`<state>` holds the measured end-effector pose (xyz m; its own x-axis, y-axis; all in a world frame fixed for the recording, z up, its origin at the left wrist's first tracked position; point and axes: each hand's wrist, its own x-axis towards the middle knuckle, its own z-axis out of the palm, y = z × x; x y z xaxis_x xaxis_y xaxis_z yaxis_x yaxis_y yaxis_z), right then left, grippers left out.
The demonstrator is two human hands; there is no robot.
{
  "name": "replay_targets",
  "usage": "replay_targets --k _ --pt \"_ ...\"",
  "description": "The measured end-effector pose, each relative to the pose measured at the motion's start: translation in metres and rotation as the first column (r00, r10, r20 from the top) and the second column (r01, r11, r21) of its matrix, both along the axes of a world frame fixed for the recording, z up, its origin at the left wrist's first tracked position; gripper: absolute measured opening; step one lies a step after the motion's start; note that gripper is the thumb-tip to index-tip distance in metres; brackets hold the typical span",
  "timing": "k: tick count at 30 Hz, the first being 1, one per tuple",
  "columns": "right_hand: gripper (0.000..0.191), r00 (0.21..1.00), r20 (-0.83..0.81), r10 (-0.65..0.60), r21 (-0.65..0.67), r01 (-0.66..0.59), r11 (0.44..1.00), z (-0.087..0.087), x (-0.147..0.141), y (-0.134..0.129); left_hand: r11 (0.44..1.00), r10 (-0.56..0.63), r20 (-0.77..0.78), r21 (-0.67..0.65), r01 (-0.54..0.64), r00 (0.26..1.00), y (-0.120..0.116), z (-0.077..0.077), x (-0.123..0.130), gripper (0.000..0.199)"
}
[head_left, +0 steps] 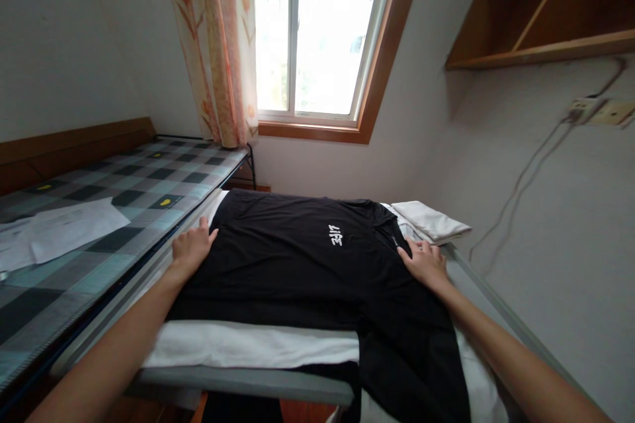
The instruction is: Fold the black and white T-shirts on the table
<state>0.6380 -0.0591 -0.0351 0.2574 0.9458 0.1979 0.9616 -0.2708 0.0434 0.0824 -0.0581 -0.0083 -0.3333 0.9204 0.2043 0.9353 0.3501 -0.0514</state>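
A black T-shirt (288,258) with white "LIFE" lettering lies spread over a white cloth (258,344) on a grey-edged table (238,380). Its collar points right and its hem left. At the hem, my left hand (192,246) rests on the edge, thumb and forefinger apart. On the other side, my right hand (425,263) lies by the collar, fingers spread and thumb touching the black fabric. One sleeve hangs over the near side. Shallow wrinkles run across the shirt's body.
To the left stands a bed with a checked mattress (133,192), papers (64,231) on it. A folded white cloth (429,219) sits at the table's far right corner. Beyond are a window (322,33) and curtain (223,46). A wall shelf (536,49) and cables (520,175) are right.
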Motion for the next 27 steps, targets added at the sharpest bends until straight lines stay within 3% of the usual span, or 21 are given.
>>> replay_targets --k 8,14,19,27 --pt "0.058 0.999 -0.009 0.037 -0.023 -0.037 0.999 0.000 -0.004 -0.001 0.998 -0.059 -0.072 0.011 0.060 0.996 -0.001 0.012 -0.011 0.047" --pt "0.053 0.985 -0.102 0.138 -0.007 -0.140 0.990 0.014 0.017 0.011 0.996 -0.080 -0.125 0.030 0.084 0.989 0.006 0.000 -0.023 0.049" --pt "0.042 0.997 0.073 0.021 0.118 -0.030 0.993 0.035 0.041 0.036 0.994 -0.083 -0.126 0.060 0.091 0.989 0.007 -0.007 -0.026 0.052" --pt "0.035 0.988 0.135 -0.079 0.057 0.072 0.996 0.034 0.049 0.062 0.997 -0.062 -0.085 0.042 0.066 0.994 0.010 -0.004 -0.026 0.053"
